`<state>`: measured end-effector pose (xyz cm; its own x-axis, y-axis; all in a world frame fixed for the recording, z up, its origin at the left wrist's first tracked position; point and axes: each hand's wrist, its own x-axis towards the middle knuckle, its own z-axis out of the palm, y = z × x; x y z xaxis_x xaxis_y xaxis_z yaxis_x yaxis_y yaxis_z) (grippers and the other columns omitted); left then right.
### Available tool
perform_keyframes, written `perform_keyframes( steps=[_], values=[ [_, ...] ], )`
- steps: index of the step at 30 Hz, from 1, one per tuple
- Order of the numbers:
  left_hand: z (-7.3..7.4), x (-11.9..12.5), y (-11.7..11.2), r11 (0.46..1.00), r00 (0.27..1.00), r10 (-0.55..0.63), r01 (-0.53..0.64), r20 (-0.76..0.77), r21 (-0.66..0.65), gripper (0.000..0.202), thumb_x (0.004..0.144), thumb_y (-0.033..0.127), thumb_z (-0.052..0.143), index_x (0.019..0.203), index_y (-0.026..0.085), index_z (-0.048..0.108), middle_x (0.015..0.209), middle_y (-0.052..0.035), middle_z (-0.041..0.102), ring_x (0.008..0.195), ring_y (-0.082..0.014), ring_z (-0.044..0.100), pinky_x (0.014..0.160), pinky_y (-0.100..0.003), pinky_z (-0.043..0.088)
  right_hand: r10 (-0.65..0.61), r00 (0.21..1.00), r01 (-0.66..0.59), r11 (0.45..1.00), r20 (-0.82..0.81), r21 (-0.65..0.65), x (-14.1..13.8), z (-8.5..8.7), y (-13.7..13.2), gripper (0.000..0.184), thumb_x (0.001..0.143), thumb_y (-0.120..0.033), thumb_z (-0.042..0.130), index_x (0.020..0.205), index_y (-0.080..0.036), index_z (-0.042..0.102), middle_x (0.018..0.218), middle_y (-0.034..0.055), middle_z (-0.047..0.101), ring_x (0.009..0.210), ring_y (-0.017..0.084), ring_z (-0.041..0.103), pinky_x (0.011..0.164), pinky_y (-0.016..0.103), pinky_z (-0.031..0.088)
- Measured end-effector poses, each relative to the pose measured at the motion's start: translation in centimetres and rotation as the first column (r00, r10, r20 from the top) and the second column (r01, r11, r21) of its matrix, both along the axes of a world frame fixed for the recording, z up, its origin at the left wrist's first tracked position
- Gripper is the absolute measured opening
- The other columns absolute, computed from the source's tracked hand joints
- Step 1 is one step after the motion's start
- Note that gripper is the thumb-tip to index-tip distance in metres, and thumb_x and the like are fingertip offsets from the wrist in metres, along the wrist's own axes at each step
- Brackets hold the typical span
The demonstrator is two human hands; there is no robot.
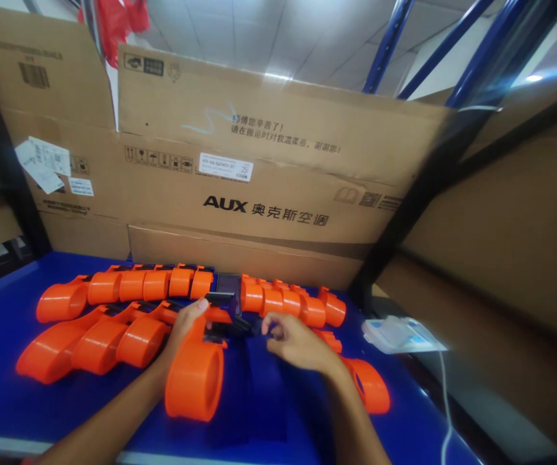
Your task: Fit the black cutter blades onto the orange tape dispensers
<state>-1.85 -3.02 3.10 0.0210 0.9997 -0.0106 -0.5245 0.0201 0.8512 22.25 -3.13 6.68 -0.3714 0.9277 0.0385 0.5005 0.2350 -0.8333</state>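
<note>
My left hand (186, 323) is closed around an orange tape dispenser (194, 381) with a black front part, its round orange hub hanging toward me. Just right of that black part is my right hand (293, 339), with its fingers curled in and the fingertips drawn together. Whatever may be between those fingertips is too small and dark to make out. Behind both hands, a dark box-like piece (229, 285) stands between the rows. More orange dispensers (133, 284) lie in rows on the left, and others (283, 300) are on the right, partly hidden by my right hand.
A blue tabletop (128, 407) lies under everything. Along its back stands a tall cardboard sheet (172, 194) with printing. A white device (399, 334) with a cable (446, 400) sits at the right edge, near a black post (395, 226).
</note>
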Motion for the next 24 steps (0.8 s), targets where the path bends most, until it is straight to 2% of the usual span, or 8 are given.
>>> perform_keyframes(
  steps=[4, 7, 9, 11, 13, 15, 18, 24],
  values=[
    [0.2, -0.2, -0.2, 0.996, 0.999, -0.034, 0.035, -0.023, 0.082, 0.034, 0.072, 0.051, 0.077, 0.074, 0.018, 0.065, 0.060, 0.0012, 0.061, 0.052, -0.0147, 0.055, 0.052, -0.027, 0.047, 0.001, 0.998, -0.002, 1.000, 0.055, 0.005, -0.1, -0.3, -0.1, 0.005, 0.077, -0.019, 0.065, 0.076, -0.020, 0.060, 0.044, -0.0094, 0.044, 0.037, 0.007, 0.034, 0.038, 0.018, 0.017],
    [0.4, -0.2, -0.3, 0.986, 0.994, -0.040, 0.056, -0.106, 0.158, 0.033, 0.074, 0.050, 0.075, 0.080, 0.018, 0.070, 0.070, -0.0012, 0.067, 0.062, -0.0167, 0.059, 0.059, -0.026, 0.047, -0.062, 0.996, 0.052, 0.989, 0.065, 0.136, -0.3, 0.0, 0.0, 0.017, 0.081, -0.025, 0.066, 0.067, -0.019, 0.058, 0.044, -0.0089, 0.039, 0.040, 0.008, 0.029, 0.040, 0.020, 0.014],
    [0.1, -0.2, -0.1, 0.980, 0.983, -0.010, 0.047, -0.186, 0.194, 0.033, 0.074, 0.050, 0.074, 0.080, 0.018, 0.070, 0.070, -0.0011, 0.067, 0.061, -0.0161, 0.058, 0.058, -0.025, 0.044, -0.074, 0.997, 0.067, 0.976, 0.023, 0.206, -0.7, 0.3, 0.0, 0.023, 0.087, -0.031, 0.063, 0.068, -0.019, 0.058, 0.049, -0.0074, 0.042, 0.044, 0.009, 0.034, 0.042, 0.020, 0.020],
    [-0.4, -0.2, 0.3, 0.975, 0.959, 0.021, 0.044, -0.284, 0.220, 0.033, 0.076, 0.051, 0.072, 0.078, 0.018, 0.069, 0.065, -0.0003, 0.065, 0.055, -0.0146, 0.054, 0.053, -0.024, 0.040, -0.027, 0.999, 0.036, 0.968, -0.039, 0.248, -1.5, 0.6, -0.4, 0.023, 0.091, -0.037, 0.060, 0.078, -0.018, 0.061, 0.057, -0.0053, 0.049, 0.050, 0.010, 0.041, 0.047, 0.021, 0.029],
    [-0.9, -0.1, 0.6, 0.968, 0.935, 0.037, 0.054, -0.353, 0.245, 0.034, 0.080, 0.052, 0.069, 0.078, 0.018, 0.068, 0.062, 0.0003, 0.063, 0.053, -0.0139, 0.052, 0.052, -0.024, 0.039, 0.048, 0.995, -0.024, 0.961, -0.082, 0.276, -2.4, 0.8, -0.8, 0.022, 0.092, -0.039, 0.061, 0.099, -0.019, 0.063, 0.069, -0.0028, 0.060, 0.056, 0.011, 0.048, 0.052, 0.022, 0.037],
    [-1.3, -0.1, 0.8, 0.961, 0.927, 0.055, 0.052, -0.372, 0.273, 0.033, 0.084, 0.051, 0.066, 0.080, 0.019, 0.065, 0.059, 0.0011, 0.061, 0.052, -0.0139, 0.053, 0.053, -0.024, 0.040, 0.075, 0.993, -0.043, 0.946, -0.089, 0.322, -3.4, 0.7, -1.1, 0.037, 0.088, -0.038, 0.067, 0.119, -0.020, 0.058, 0.084, 0.0000, 0.067, 0.061, 0.012, 0.052, 0.055, 0.022, 0.040],
    [-1.2, 0.1, 0.7, 0.958, 0.933, 0.050, 0.056, -0.356, 0.281, 0.031, 0.086, 0.051, 0.063, 0.083, 0.019, 0.062, 0.058, 0.0017, 0.061, 0.050, -0.0145, 0.056, 0.053, -0.024, 0.042, -0.027, 0.998, 0.047, 0.898, -0.053, 0.438, -4.5, 0.1, -1.1, 0.048, 0.083, -0.035, 0.072, 0.127, -0.022, 0.057, 0.093, 0.0018, 0.070, 0.060, 0.011, 0.053, 0.056, 0.023, 0.043],
    [-0.3, 0.9, -0.2, 0.952, 0.950, -0.096, 0.175, -0.299, 0.251, 0.034, 0.085, 0.048, 0.066, 0.100, 0.018, 0.063, 0.060, 0.0012, 0.065, 0.046, -0.0156, 0.061, 0.049, -0.024, 0.046, -0.237, 0.969, 0.224, 0.728, -0.069, 0.648, -5.7, -1.8, -1.0, 0.039, 0.089, -0.028, 0.059, 0.127, -0.019, 0.060, 0.078, 0.0020, 0.069, 0.057, 0.014, 0.057, 0.056, 0.026, 0.048]
  ],
)
